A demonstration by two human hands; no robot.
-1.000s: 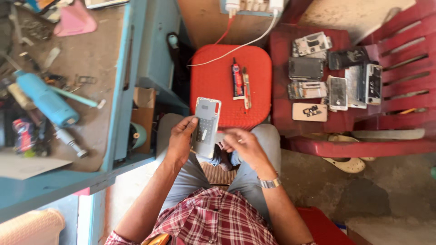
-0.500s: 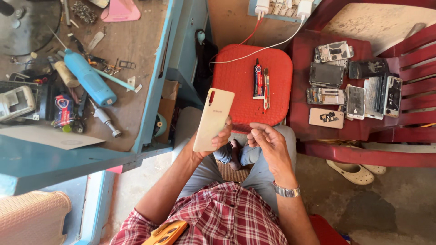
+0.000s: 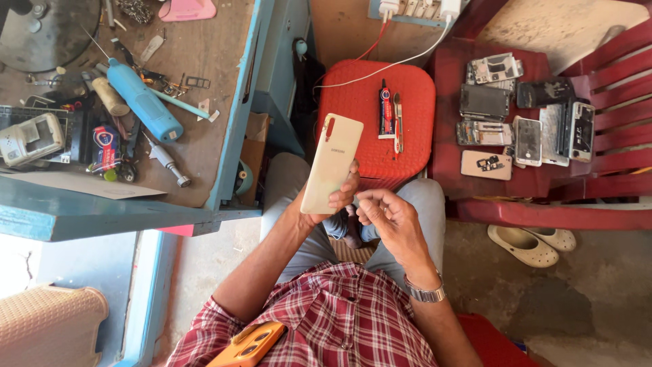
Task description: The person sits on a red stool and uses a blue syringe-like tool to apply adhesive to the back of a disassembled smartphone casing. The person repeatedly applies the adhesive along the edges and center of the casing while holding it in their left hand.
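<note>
My left hand grips a cream-white phone, held upright over my lap with its back cover facing me. My right hand hovers just right of the phone's lower end, fingers curled with the fingertips pinched together; whether something small sits between them cannot be told. A red plastic stool stands right in front of my knees, with a glue tube and a thin metal tool lying on it.
A red plastic chair at the right holds several dismantled phones and parts. A blue-edged workbench at the left carries a blue hot-air tool, screwdrivers and clutter. A power strip sits ahead, sandals on the floor, and an orange phone in my shirt pocket.
The phone was turned from its open inner side to its cream back and lifted slightly. My right hand has stayed beside its lower end.
</note>
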